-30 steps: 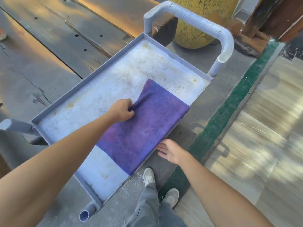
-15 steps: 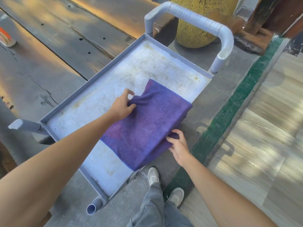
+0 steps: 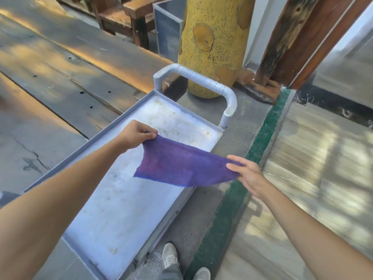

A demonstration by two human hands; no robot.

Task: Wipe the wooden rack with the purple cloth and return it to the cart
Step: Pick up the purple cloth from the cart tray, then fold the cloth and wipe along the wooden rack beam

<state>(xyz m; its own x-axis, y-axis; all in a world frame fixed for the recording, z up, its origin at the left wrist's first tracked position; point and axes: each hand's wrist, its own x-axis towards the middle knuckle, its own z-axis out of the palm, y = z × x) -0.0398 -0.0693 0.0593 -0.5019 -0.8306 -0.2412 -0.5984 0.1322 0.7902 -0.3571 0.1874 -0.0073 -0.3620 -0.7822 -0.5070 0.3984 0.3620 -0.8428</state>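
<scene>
Holding one purple cloth (image 3: 181, 164) lifted clear above cart (image 3: 121, 209) tray, two hands on it. Left hand (image 3: 134, 137) pinched closed on cloth's far corner, over cart tray middle. Right hand (image 3: 245, 171) grips cloth's opposite edge, fingers partly extended, past cart's right rim. One cart handle (image 3: 203, 81) at far end. Two shoes (image 3: 170, 255) beside cart's near right corner. One yellow post (image 3: 212, 37) behind handle.

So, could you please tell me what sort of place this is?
Probably an outdoor or semi-open work or storage area, perhaps a patio. A worn grey utility cart stands on cracked concrete beside weathered wooden planks, with a yellow painted post and rough timber beams behind.
</scene>
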